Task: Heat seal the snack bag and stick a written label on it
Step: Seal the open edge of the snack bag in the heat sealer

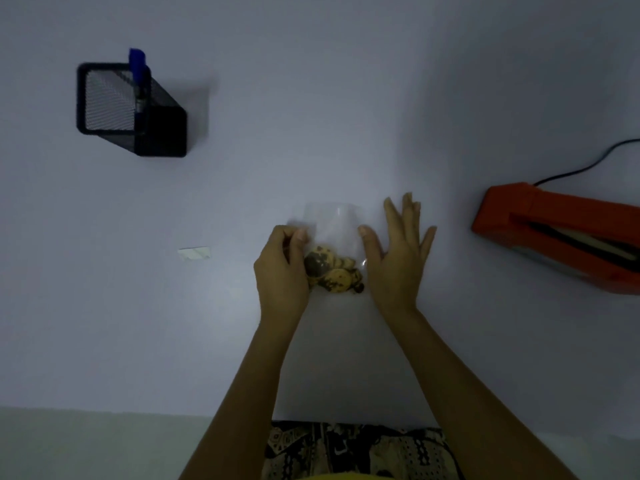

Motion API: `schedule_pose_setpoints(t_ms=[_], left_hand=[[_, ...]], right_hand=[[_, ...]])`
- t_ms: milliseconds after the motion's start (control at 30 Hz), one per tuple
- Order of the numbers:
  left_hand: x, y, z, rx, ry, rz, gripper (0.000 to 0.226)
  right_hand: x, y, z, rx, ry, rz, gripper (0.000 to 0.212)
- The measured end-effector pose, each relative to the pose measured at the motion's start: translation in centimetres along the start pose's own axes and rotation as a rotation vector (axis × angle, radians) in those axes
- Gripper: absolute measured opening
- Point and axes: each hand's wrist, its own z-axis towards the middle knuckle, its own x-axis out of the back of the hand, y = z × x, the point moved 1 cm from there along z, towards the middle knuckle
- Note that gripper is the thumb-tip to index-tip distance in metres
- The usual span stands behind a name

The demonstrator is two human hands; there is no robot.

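Observation:
A clear plastic snack bag (pixel 332 226) with several brown-spotted yellow snacks (pixel 332 271) in its lower part lies on the white table, its open top pointing away from me. My left hand (pixel 282 268) pinches the bag's left edge between thumb and fingers. My right hand (pixel 398 251) rests against the bag's right side, thumb on the plastic, the other fingers spread flat and pointing away. An orange heat sealer (pixel 540 230) lies at the right edge with its jaw open. A small white label (pixel 194 253) lies to the left of the bag.
A black mesh pen holder (pixel 128 109) with a blue marker (pixel 138 64) stands at the far left. The sealer's black cord (pixel 588 166) runs off to the right. The table's near edge (pixel 138 410) lies close to my body.

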Motion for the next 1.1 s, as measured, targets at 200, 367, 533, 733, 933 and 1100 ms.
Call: schedule_pose_setpoints(t_ms=[200,367,533,733,933,1100], left_hand=[[0.0,1.1,-0.6,-0.059,-0.113,-0.149,0.021],[-0.1,3.6,-2.6,-0.09,-0.219,-0.215,0.022],[-2.0,6.6,-6.5,0.013,-0.394,-0.276,0.033],[-6.3,10.7,-10.8,0.055,-0.637,-0.333,0.019],[-13.0,12.4,-13.2,0.211,-0.7,-0.322,0.023],[-17.6,13.9,-14.0,0.252,-0.668,-0.296,0.026]], right_hand=[[3.0,-2.0,-0.8,-0.196,-0.135,0.371,0.028],[8.0,-2.2,-2.9,-0.4,-0.096,0.675,0.023],[13.3,-1.0,-6.0,-0.537,0.027,0.802,0.021],[19.5,3.1,-7.6,-0.611,0.079,0.873,0.022],[23.7,9.0,-6.7,-0.654,0.088,0.86,0.021],[25.4,13.6,-4.6,-0.695,0.072,0.83,0.021]])
